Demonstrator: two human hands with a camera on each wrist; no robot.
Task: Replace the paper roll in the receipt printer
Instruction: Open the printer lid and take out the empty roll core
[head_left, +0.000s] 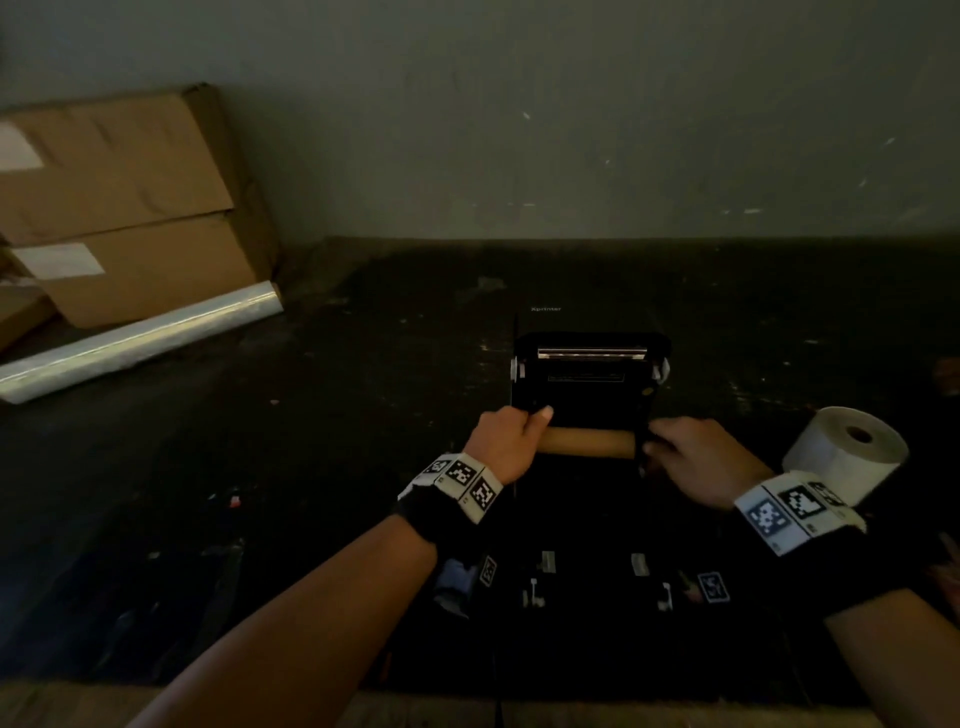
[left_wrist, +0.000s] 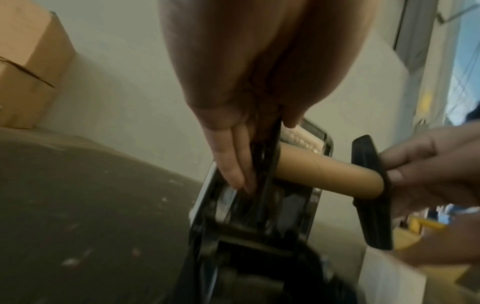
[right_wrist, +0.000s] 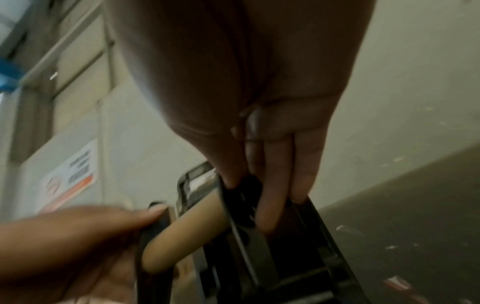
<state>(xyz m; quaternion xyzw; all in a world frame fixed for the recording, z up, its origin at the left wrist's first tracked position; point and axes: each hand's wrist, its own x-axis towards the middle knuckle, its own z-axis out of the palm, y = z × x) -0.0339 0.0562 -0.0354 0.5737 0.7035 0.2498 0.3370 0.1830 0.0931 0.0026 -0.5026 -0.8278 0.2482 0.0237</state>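
A black receipt printer (head_left: 589, 364) stands open on the dark table, its lid raised at the back. Over its open bay hangs a bare brown cardboard core (head_left: 589, 442) between two black end plates. My left hand (head_left: 524, 423) pinches the left end plate (left_wrist: 270, 156), thumb on the inner side and fingers (left_wrist: 233, 160) along the outer side. My right hand (head_left: 660, 441) pinches the right end plate (left_wrist: 371, 193), and its fingers (right_wrist: 275, 185) reach down beside that plate (right_wrist: 241, 216). A full white paper roll (head_left: 847, 452) stands just right of my right wrist.
Stacked cardboard boxes (head_left: 119, 208) lean on the wall at the back left, with a long roll of clear film (head_left: 140, 343) lying in front of them. A grey wall (head_left: 571, 130) closes the table's far side. The printer's black front part (head_left: 597, 577) lies between my forearms.
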